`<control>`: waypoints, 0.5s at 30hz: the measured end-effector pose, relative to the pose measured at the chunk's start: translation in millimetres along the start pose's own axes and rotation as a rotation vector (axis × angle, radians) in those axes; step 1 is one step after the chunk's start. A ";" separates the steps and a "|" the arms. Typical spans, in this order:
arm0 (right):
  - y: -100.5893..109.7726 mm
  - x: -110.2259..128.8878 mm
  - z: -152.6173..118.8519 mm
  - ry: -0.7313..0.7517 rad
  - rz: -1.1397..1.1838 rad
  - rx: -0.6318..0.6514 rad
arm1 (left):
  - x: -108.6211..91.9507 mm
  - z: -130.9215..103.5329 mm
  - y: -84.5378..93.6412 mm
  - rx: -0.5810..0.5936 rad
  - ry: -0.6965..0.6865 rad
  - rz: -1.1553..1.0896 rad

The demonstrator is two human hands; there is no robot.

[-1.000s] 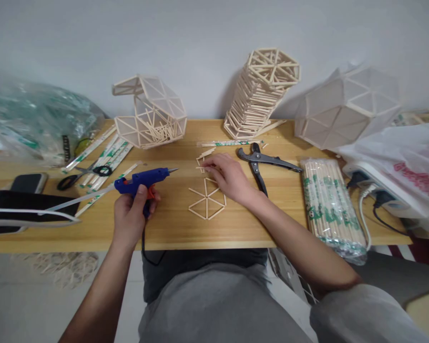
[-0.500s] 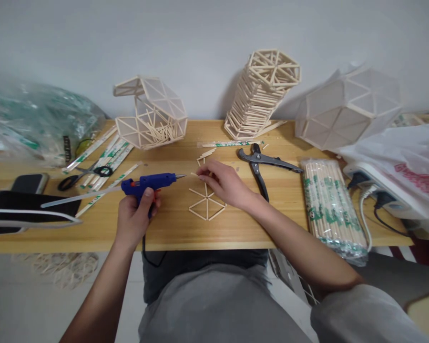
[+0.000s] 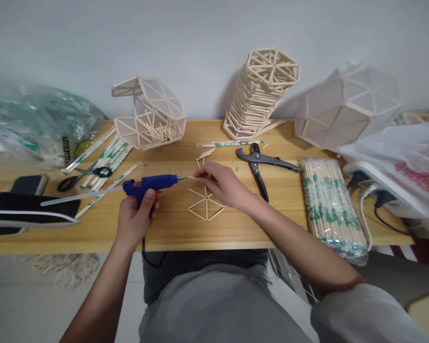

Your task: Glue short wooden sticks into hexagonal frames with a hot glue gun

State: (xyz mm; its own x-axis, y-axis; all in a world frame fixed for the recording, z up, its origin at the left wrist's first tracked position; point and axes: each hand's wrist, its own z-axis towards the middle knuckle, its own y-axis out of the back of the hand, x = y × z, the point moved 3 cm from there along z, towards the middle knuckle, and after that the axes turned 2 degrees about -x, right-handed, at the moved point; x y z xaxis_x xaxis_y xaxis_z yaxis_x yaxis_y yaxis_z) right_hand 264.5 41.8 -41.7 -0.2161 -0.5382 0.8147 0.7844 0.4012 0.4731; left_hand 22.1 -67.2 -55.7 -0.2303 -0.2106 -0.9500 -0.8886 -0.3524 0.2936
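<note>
My left hand (image 3: pixel 137 214) is wrapped round the handle of a blue glue gun (image 3: pixel 153 181), whose nozzle points right and a clear glue stick (image 3: pixel 82 195) sticks out of its back. In my right hand (image 3: pixel 223 183) a short wooden stick (image 3: pixel 192 177) is pinched between thumb and fingers, its tip at the nozzle. Below that hand, a partly built wheel of short sticks (image 3: pixel 206 209) lies flat on the wooden table (image 3: pixel 178 233); my fingers hide its upper part. A few loose cut sticks (image 3: pixel 206 153) lie just beyond.
Black-handled cutters (image 3: pixel 260 159) lie right of my right hand, near a pack of wrapped chopsticks (image 3: pixel 331 205) and a power strip (image 3: pixel 382 190). Behind stand stick frames (image 3: pixel 150 114), a stick tower (image 3: pixel 260 95) and a covered frame (image 3: pixel 346 107). Scissors (image 3: pixel 84 176) lie at left.
The glue gun has shifted slightly right, and its nozzle now meets the tip of the stick in my right hand. My right hand has barely moved.
</note>
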 end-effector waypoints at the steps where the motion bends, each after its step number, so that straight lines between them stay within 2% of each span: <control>1: 0.0 0.1 -0.1 0.002 0.000 0.000 | 0.0 0.1 0.2 0.001 0.001 0.006; 5: -0.4 -0.4 -0.3 -0.012 -0.009 0.007 | -2.4 0.5 -0.5 0.002 -0.010 0.036; 11: 0.0 0.2 0.7 -0.003 0.003 -0.011 | -17.3 -2.2 -5.3 0.018 -0.033 0.084; 15: 0.6 1.6 0.8 0.003 0.038 -0.026 | -22.9 -3.6 -6.7 -0.069 -0.003 0.106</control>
State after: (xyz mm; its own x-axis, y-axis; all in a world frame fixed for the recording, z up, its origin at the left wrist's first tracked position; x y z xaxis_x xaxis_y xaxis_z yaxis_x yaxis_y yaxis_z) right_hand 264.1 41.8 -39.8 -0.1844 -0.5253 0.8307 0.8068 0.4018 0.4331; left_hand 34.8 -63.3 -35.5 -0.3225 -0.2471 -0.9137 -0.8299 -0.3904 0.3985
